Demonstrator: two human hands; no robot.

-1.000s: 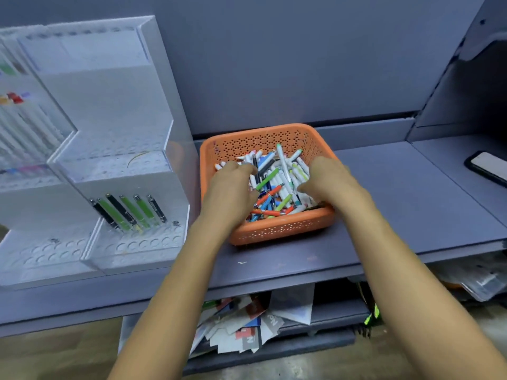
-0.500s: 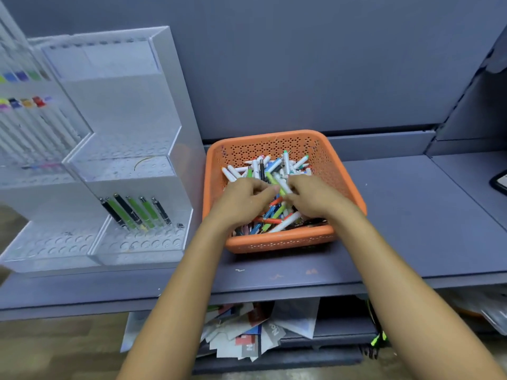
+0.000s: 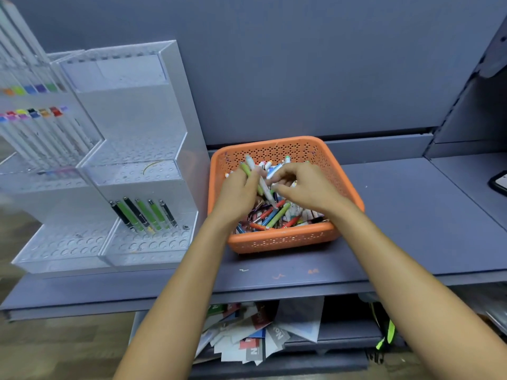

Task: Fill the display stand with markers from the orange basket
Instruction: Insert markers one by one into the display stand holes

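The orange basket stands on the grey shelf, filled with several loose markers of mixed colours. My left hand is above the basket's left side and holds a green marker and a white marker between its fingers, tips pointing away from me. My right hand is above the basket's middle, its fingertips pinching the same white marker lower down. The clear display stand sits left of the basket; its lower tier holds several green and black markers.
A second clear stand with several colour-capped pens stands at the far left. A phone lies at the right edge of the shelf. Loose papers are piled on the shelf below. A grey wall panel backs the shelf.
Both hands have risen out of the marker pile. The left hand now holds a green and a white marker, and the right hand's fingers have come up to the white one.
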